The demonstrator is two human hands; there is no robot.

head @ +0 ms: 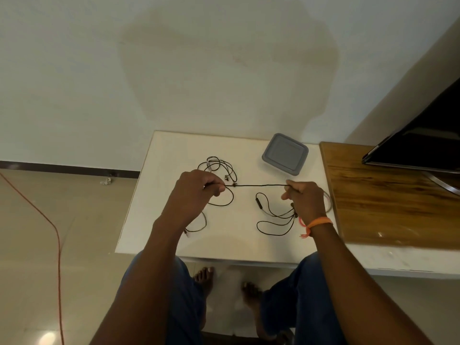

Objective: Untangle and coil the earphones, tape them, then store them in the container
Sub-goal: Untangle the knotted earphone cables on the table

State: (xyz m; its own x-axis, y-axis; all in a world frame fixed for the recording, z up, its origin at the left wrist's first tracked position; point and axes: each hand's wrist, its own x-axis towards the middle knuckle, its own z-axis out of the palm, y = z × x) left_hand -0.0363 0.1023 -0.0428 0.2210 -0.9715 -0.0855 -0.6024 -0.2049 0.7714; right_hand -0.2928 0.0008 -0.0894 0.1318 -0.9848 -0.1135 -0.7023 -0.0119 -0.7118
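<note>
Knees and bare feet nearest | my left hand (196, 189) and right hand (302, 195) each pinch the earphone cord (261, 185), stretched taut above the table (174, 150) | untangling underway; coiling, taping, storing in closed container (285, 154) remain

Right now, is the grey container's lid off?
No, the grey container sits closed with its lid on at the far side of the white table, beyond the taut earphone cable.
</note>
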